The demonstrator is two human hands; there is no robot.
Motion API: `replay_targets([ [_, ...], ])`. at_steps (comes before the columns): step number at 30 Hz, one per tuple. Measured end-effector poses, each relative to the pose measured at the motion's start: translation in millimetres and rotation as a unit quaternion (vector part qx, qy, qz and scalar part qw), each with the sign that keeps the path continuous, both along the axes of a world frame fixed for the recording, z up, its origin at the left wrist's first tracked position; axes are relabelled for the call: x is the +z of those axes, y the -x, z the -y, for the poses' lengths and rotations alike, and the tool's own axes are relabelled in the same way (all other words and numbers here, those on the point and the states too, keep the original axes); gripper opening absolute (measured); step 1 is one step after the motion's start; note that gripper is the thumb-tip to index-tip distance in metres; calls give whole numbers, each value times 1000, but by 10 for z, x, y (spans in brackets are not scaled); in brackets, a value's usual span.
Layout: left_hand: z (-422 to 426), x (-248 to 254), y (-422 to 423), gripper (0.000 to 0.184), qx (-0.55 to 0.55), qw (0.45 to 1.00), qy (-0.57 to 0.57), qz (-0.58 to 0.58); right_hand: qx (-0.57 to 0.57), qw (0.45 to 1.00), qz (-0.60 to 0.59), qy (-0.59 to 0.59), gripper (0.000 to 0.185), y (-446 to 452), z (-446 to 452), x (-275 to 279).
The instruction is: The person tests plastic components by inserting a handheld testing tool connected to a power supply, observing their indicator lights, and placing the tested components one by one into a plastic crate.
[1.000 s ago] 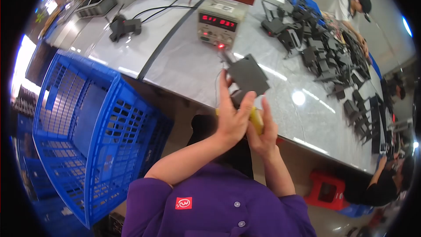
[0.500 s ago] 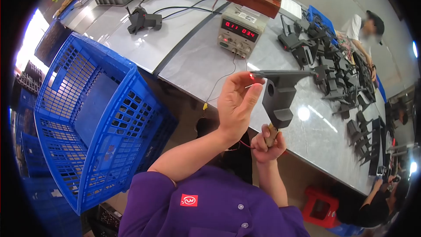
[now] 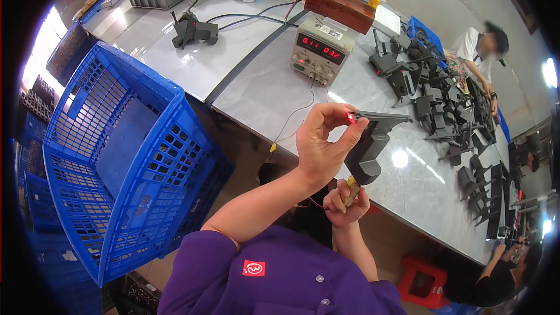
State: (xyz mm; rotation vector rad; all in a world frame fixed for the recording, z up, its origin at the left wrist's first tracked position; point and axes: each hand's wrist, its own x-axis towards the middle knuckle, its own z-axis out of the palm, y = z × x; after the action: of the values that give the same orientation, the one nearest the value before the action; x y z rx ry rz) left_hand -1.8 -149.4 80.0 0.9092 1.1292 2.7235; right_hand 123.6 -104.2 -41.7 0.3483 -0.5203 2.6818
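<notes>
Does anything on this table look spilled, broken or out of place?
No spill or damage shows. The black parts on the right lie in a jumbled heap, untidy rather than clearly wrong; one lone part sits apart, by the cables.

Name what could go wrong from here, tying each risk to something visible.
The left hand pinches the black part near one end, in the air, so it might slip and drop. The right hand holds a yellow piece at the part's lower end; twisting there could strain it. The yellow clip by the table edge could get snagged by a passing arm.
</notes>
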Motion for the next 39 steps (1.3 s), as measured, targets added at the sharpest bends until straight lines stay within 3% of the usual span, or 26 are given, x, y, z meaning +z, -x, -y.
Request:
replay_targets([
  [3,1,17,-19,22,15,1000,1,1,3,999,13,-31,36,19,49,28],
  [6,-18,-25,24,21,42,997,-2,-61,18,1000,0,6,41,7,75,-36],
  [13,-9,-36,49,19,54,995,2,-85,41,998,-22,39,41,26,96,-36],
  [15,-22,-84,49,21,22,997,-22,-75,14,1000,-6,14,39,24,86,-5],
  [17,31,-101,26,33,-107,994,-12,28,-29,999,17,-24,37,10,3,24],
  [18,12,-114,30,47,-92,995,29,-6,-72,994,56,-65,39,-14,-55,54],
  [19,60,-180,-39,64,-135,985,99,32,-116,983,95,-105,42,-32,-114,102],
  [21,46,-389,-175,78,-243,959,129,73,-185,961,96,-184,63,-16,-189,226],
  [23,89,-303,-245,72,-274,950,91,117,-225,938,100,-245,76,43,-168,416],
  [25,113,-274,-250,65,-269,952,54,135,-220,937,118,-244,72,12,-164,351],
  [28,157,-280,-271,55,-185,967,172,33,-269,893,164,-322,67,48,-63,364],
  [29,156,-309,-230,53,-169,965,198,33,-269,864,214,-368,66,-29,-104,186],
  [31,206,-295,-55,46,-148,952,267,19,-276,785,253,-494,64,-39,-23,416],
  [34,439,-167,311,45,-356,896,228,135,-324,607,175,-704,64,-62,80,865],
  [35,528,-48,356,48,-375,887,236,126,-284,640,161,-695,64,-63,142,1005],
  [36,614,2,394,62,-384,883,256,86,-270,637,143,-708,63,-88,158,1037],
  [37,669,8,406,64,-389,891,226,57,-234,626,127,-733,62,-118,148,1097],
  [38,745,87,468,63,-467,861,166,118,-196,615,109,-756,60,-139,146,1143],
  [39,722,43,468,64,-466,864,56,185,-211,604,89,-764,58,-131,199,1139],
])
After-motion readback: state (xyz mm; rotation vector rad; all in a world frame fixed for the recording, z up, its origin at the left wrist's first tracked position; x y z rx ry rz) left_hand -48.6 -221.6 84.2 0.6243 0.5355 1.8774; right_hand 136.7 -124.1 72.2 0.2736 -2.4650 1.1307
